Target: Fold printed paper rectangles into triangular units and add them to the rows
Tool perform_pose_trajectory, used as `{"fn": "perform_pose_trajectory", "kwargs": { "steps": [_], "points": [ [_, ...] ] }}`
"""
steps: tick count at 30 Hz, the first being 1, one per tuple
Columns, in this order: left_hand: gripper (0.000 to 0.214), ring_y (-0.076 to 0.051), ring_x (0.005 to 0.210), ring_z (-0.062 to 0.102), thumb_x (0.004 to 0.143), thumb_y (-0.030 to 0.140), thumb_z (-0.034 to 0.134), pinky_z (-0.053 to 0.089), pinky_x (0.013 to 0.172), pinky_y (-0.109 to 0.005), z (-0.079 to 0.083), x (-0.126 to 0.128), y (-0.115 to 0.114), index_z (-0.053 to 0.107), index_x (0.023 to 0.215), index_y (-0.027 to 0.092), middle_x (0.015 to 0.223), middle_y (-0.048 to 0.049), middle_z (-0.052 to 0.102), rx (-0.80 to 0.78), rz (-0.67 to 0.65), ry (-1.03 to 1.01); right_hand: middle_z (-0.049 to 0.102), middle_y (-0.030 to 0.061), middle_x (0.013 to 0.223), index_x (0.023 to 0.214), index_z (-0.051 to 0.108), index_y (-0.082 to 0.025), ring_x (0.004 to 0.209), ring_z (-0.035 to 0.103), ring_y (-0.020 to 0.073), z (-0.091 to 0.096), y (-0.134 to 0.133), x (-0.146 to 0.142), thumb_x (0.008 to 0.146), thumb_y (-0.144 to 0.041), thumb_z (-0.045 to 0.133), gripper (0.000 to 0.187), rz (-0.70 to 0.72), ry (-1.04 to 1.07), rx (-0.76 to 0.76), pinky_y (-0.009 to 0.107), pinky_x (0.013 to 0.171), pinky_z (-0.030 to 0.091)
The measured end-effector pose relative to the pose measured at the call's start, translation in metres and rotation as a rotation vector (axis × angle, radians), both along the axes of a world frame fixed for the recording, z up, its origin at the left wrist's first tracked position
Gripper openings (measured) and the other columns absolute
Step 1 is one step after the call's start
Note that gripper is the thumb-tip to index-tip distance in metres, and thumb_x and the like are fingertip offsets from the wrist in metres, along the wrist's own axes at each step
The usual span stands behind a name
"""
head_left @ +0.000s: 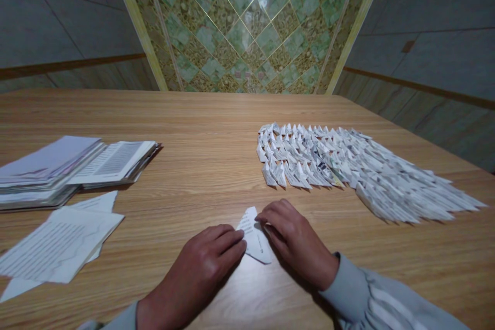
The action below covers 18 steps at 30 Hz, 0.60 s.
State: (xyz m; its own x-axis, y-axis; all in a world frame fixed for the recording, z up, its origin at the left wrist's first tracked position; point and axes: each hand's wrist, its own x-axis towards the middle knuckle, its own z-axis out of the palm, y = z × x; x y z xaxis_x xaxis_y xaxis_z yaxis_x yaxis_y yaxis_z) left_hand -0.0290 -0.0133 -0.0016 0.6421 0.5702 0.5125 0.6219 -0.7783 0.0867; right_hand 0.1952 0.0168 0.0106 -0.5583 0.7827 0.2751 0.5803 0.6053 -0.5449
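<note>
A small folded piece of printed paper (pixel 254 237) lies on the wooden table (pixel 209 165) near the front edge. My left hand (pixel 204 263) presses on its left side with the fingers held together. My right hand (pixel 294 240) presses on its right side, fingers curled down onto the fold. Both hands touch the paper, which stays flat on the table.
A large spread of several small folded paper pieces (pixel 348 167) covers the table to the right. Loose printed sheets (pixel 62 242) lie at the front left. A stack of open booklets (pixel 69 167) sits behind them. A tiled wall stands behind the table.
</note>
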Motion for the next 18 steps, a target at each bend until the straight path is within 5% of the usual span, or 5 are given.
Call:
{"fn": "perform_pose_trajectory", "kwargs": {
  "steps": [6,12,18],
  "points": [
    [0.028,-0.022,0.096,0.066,0.104,0.020,0.039,0.053,0.083,-0.038,-0.007,-0.006,0.006,0.066,0.096,0.018,0.105,-0.0063,0.075,0.004,0.028,-0.019,0.059,0.0068,0.131,0.128,0.056,-0.023,0.115,0.048,0.0229,0.004,0.001,0.000,0.096,-0.009,0.051,0.036,0.224,-0.161,0.091,0.039,0.100,0.036],
    [0.023,-0.022,0.077,0.058,0.101,0.020,0.043,0.045,0.067,-0.035,0.000,-0.002,-0.001,0.066,0.099,0.018,0.089,-0.0073,0.067,-0.117,0.088,-0.022,0.064,0.0043,0.112,0.112,0.062,-0.023,0.106,0.050,0.0224,0.009,-0.001,-0.002,0.095,-0.030,0.062,0.019,0.222,-0.286,0.087,0.042,0.101,0.030],
    [0.028,-0.024,0.083,0.057,0.091,0.046,0.062,0.047,0.072,-0.037,0.005,0.004,-0.009,0.065,0.102,0.020,0.095,-0.0075,0.066,-0.256,0.083,0.063,0.061,0.0022,0.096,0.098,0.062,-0.022,0.096,0.050,0.0210,0.011,-0.004,-0.002,0.091,-0.033,0.067,0.014,0.186,-0.342,0.101,0.039,0.094,0.031]
  ]
}}
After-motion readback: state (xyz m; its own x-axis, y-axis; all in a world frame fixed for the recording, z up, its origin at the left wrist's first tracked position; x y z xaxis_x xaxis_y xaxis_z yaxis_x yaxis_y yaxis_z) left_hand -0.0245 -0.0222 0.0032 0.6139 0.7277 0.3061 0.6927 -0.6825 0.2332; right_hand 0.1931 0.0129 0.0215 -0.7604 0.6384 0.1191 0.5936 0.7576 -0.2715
